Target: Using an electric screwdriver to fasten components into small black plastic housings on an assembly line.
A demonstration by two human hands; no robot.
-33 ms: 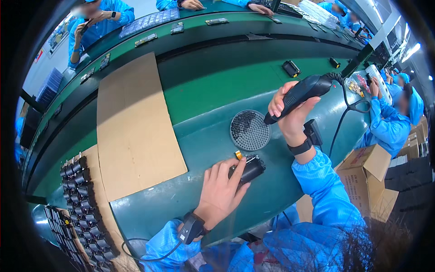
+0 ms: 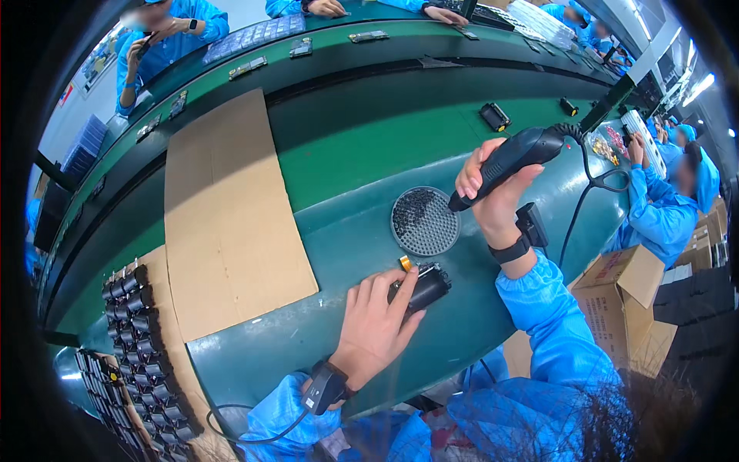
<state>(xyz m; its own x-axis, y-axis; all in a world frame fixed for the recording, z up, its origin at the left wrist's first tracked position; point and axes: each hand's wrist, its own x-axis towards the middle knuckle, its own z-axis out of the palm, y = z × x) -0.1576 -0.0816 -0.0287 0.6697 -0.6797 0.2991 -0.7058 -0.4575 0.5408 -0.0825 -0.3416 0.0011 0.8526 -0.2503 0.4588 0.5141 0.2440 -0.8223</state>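
Observation:
My right hand (image 2: 496, 196) grips a black electric screwdriver (image 2: 517, 160), whose lower end is at the right rim of a round grey dish (image 2: 439, 240). Small dark pieces, probably screws, cover the dish's far left part; the rest shows a dimpled surface. Nearer to me, a black cylindrical housing (image 2: 429, 289) lies on the green bench. A short orange ribbon cable (image 2: 406, 262) sticks out of its far left end. Holding the housing from the left is my left hand (image 2: 373, 327), index finger on top and thumb along its near side.
A cardboard sheet (image 2: 227, 223) spans the bench and green conveyor (image 2: 362, 169). Rows of black housings (image 2: 142, 339) stand at the left. Another housing (image 2: 494, 117) is on the conveyor. The screwdriver's cord (image 2: 583, 202) hangs at right, near an open carton (image 2: 627, 304). Co-workers sit across and at right.

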